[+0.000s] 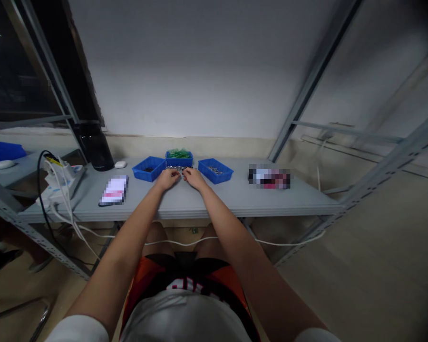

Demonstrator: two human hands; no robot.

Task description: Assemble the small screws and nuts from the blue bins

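My left hand [168, 179] and my right hand [193, 178] rest close together on the grey shelf table, fingers curled into pinches. Whatever lies between the fingertips is too small to make out. Just beyond them is a row of small dark and shiny metal pieces [180, 168]. Left of my left hand stands a blue bin [143, 176] with dark small parts in it. To the right of my right hand, another blue bin [219, 178] holds shiny small metal parts. Behind the row, a third blue bin [179, 161] contains green plastic-looking pieces [178, 153].
A phone [114, 191] lies at the left, near a white case [120, 164] and a black bottle [96, 147]. White power strips with cables [59, 185] crowd the left end. A blurred-out object [269, 178] lies at the right. Metal uprights [317, 71] frame the table.
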